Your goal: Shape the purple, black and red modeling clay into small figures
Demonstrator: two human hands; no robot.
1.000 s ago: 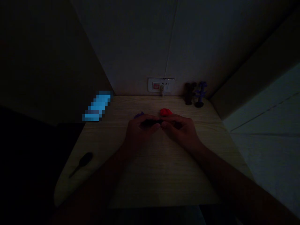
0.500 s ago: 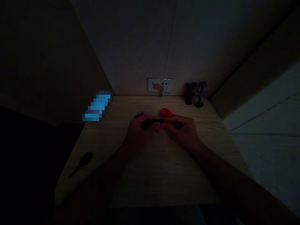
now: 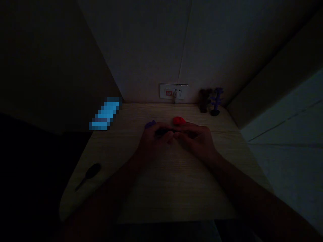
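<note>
Though I cannot tell whether left hand or right hand, both nearside of red lump, pinches anything: light, even fingertip pressure advised.

A wall socket sits above the tabletop, right of a pixelated blue rectangle.

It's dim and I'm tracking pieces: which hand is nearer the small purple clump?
Left. The left hand is just in front of the small purple clump, partly hiding it; the right hand is farther, off to its right.
</note>
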